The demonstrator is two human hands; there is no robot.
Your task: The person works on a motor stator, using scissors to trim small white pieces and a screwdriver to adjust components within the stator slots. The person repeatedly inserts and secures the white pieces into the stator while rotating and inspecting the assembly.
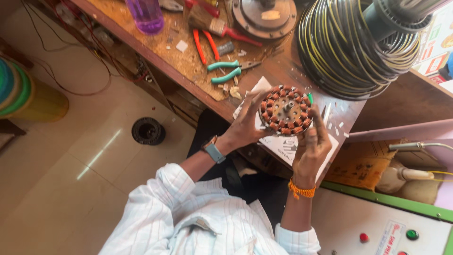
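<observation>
A round motor stator [286, 110] with copper-coloured coils around its rim is held up above the wooden bench [188, 61]. My left hand [247, 125] grips its left and lower edge; a watch sits on that wrist. My right hand [311, 146] holds its right and lower edge, with an orange thread band at the wrist. A small green piece [310, 98] sticks out at the stator's upper right. A white sheet of paper [283, 144] lies on the bench under the hands.
Teal-handled pliers [226, 71] and red-handled pliers [204, 45] lie on the bench, with a purple bottle [146, 14] behind. A big coil of wire [349, 52] sits at right. A round metal cover [264, 16] is at the back. A black ring [148, 131] lies on the tiled floor.
</observation>
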